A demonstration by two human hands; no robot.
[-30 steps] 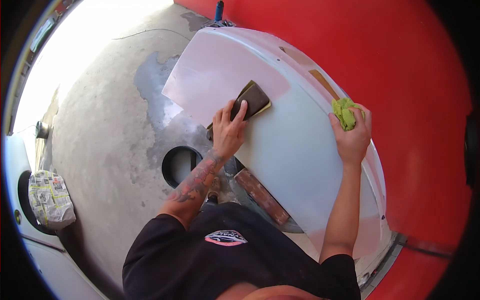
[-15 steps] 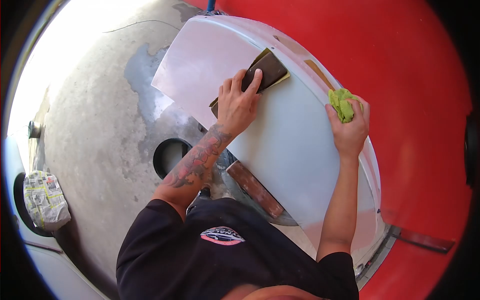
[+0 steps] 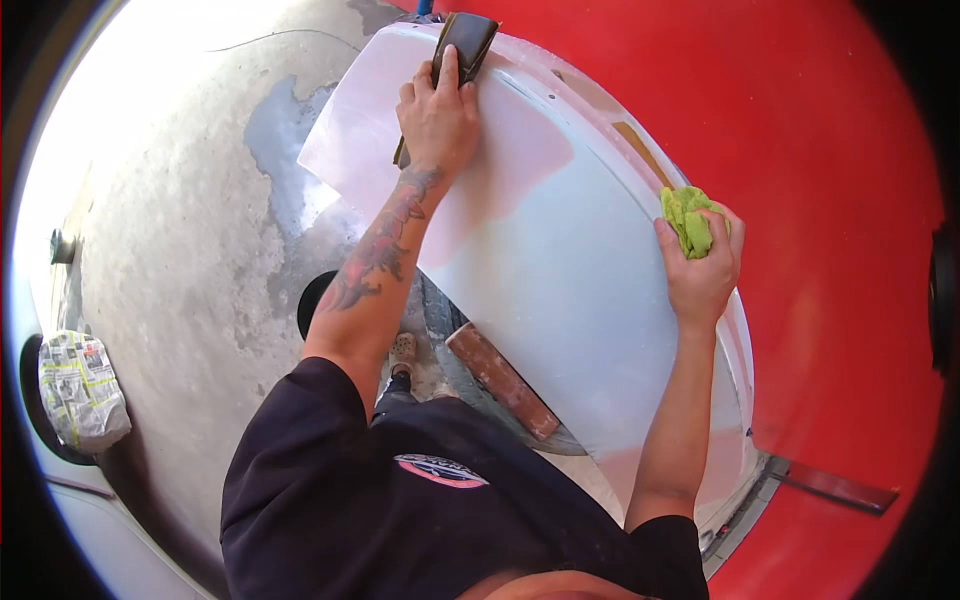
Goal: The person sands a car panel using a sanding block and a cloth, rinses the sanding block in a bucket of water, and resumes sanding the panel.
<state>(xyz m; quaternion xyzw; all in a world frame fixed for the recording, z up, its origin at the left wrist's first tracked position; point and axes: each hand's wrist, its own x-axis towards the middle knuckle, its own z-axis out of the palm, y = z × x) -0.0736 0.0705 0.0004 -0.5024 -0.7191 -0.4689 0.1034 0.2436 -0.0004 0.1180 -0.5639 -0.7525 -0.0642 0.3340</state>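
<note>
My left hand (image 3: 440, 122) is closed over a long dark sanding block (image 3: 466, 42) with brownish sandpaper around it. The block lies on the far upper end of a curved car body panel (image 3: 560, 300), its length running away from me. Pale blue-white covers the panel's middle, with pinkish areas at both ends. A crumpled yellow-green cloth (image 3: 686, 216) is gripped in my right hand (image 3: 708, 272), at the panel's right edge. My left palm hides the middle of the block.
Under the panel's near edge is a reddish-brown board (image 3: 503, 380). A black round container (image 3: 316, 300) stands on the concrete floor (image 3: 190, 220), partly behind my left arm. Newspaper masking (image 3: 82, 392) covers something at left. A red surface (image 3: 840, 250) fills the right side.
My left hand and the sanding block have slid away from me and leftward to the panel's far end, turning more lengthwise. My right hand with the cloth has barely moved.
</note>
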